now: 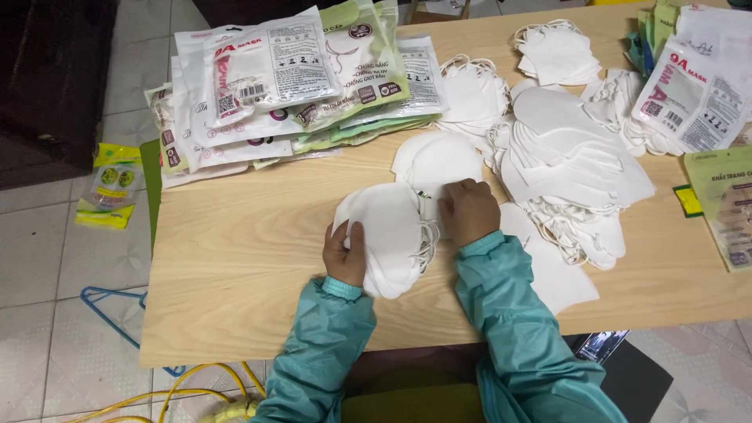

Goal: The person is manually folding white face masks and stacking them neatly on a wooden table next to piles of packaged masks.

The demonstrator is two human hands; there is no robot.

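Head camera looked down on a pale wooden table point(251, 258) where the left hand point(345, 254) gripped the near edge of a small stack of white folded face masks point(388, 235), thumb on top and fingers under. The stack lay on the table in front of the person, just left of the right hand point(469, 210). That hand was curled into a loose fist at the stack's ear loops; it seemed to pinch a loop, though the fingertips were hidden. Both arms wore teal sleeves point(517, 329). A bigger heap of loose white masks point(572, 157) spread just to the right, and a pile of sealed printed mask packets point(282, 86) sat at the far left of the table.
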